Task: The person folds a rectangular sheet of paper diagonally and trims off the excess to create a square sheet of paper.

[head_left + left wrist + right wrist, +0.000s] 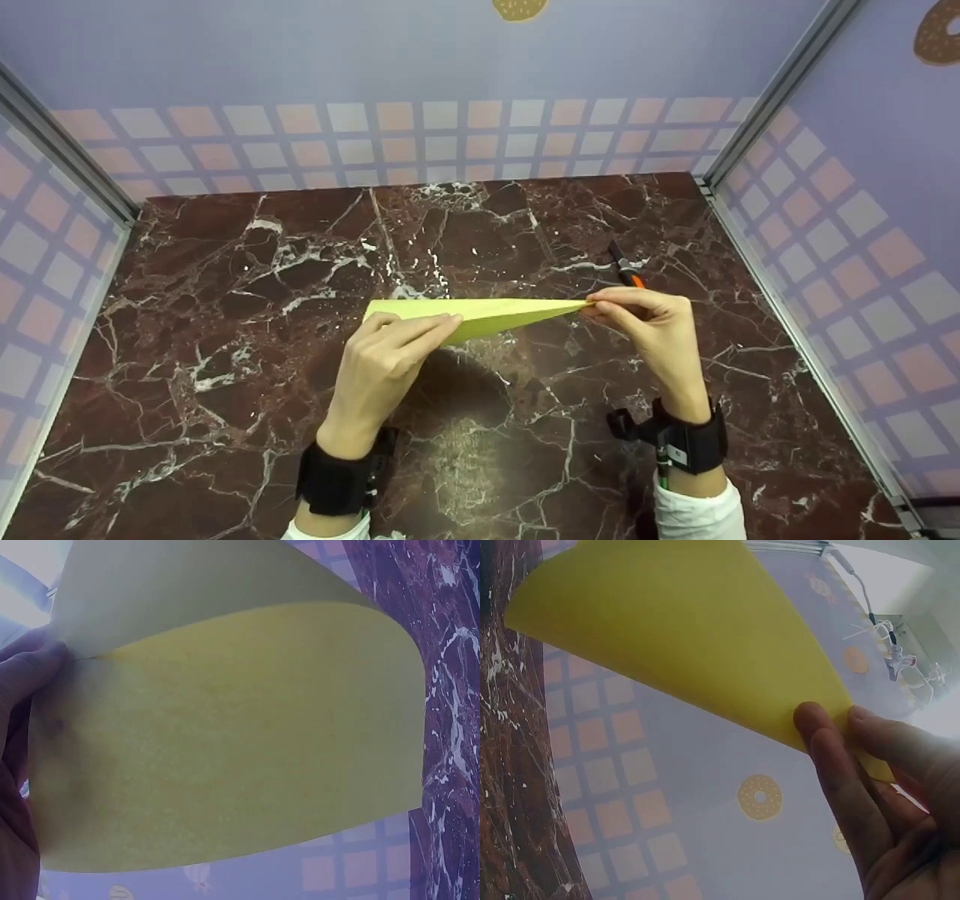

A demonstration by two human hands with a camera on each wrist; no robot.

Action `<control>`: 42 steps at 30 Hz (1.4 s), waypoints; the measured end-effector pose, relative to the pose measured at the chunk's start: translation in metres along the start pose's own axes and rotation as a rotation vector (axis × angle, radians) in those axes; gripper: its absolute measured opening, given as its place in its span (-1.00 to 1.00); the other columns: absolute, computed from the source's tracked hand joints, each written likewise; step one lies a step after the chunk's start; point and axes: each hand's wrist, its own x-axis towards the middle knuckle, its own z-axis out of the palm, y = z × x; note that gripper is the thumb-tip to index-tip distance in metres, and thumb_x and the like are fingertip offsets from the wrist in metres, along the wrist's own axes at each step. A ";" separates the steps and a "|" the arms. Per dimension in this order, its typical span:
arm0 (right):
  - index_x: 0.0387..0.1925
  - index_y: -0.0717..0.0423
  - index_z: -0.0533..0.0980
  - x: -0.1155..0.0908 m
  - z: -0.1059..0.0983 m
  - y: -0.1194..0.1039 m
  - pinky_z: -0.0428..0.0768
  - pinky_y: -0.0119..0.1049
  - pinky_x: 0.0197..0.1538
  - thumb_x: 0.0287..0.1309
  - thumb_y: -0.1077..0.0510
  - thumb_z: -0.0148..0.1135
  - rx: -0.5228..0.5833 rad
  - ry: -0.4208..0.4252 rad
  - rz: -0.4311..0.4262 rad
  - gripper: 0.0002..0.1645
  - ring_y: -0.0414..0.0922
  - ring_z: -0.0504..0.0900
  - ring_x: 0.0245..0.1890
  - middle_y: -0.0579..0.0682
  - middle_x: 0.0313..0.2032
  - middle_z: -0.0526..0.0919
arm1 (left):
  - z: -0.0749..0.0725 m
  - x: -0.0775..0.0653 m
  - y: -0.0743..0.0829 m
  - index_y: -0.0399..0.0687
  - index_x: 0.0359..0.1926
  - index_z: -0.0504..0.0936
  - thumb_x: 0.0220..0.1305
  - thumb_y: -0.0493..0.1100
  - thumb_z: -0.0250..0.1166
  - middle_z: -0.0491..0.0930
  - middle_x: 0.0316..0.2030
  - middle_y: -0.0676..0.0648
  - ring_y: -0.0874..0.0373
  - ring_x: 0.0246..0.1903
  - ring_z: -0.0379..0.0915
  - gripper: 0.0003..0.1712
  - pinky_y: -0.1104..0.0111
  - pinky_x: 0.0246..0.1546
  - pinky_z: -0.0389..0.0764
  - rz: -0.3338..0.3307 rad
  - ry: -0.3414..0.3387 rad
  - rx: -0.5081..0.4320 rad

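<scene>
A sheet of yellow paper is held up above the marbled table, folded over into a curved, cone-like shape. My left hand grips its wider left part, thumb and fingers at the edge; in the left wrist view the upper layer of the paper bends over in a loose curl. At the right, my right hand pinches the narrow corner between thumb and fingertips. In the right wrist view the paper tapers down to the right hand.
A box cutter with black and orange parts lies on the marbled table, just beyond my right hand. Purple panels with pink and white checks border the table at the back and both sides.
</scene>
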 end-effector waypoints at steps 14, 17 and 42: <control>-0.31 0.50 0.66 -0.002 0.006 -0.007 0.71 -0.43 -0.44 0.08 0.59 0.25 -0.080 0.077 -0.228 -0.86 -0.17 0.76 -0.52 0.08 -0.46 0.79 | -0.005 0.008 0.012 0.09 -0.01 0.74 0.14 -0.27 0.40 0.77 -0.23 -0.01 0.16 -0.41 0.66 -0.64 0.37 -0.33 0.62 0.015 -0.048 0.039; -0.30 0.46 0.68 -0.005 0.013 -0.010 0.62 -0.45 -0.55 0.05 0.60 0.26 -0.118 0.080 -0.271 -0.82 -0.17 0.69 -0.59 0.12 -0.47 0.78 | -0.007 0.008 0.013 0.06 0.03 0.72 0.11 -0.27 0.43 0.76 -0.22 -0.02 0.12 -0.32 0.68 -0.58 0.29 -0.23 0.63 -0.035 -0.091 0.058; -0.35 0.21 0.73 -0.031 0.090 -0.021 0.71 -0.50 -0.15 0.14 0.27 0.37 -0.595 0.014 -0.793 -0.93 -0.11 0.77 -0.37 0.07 -0.33 0.81 | 0.028 0.009 0.042 0.06 -0.28 0.68 0.32 0.15 0.21 0.74 -0.32 0.11 0.20 -0.23 0.62 -0.69 0.33 -0.07 0.58 0.111 -0.051 0.195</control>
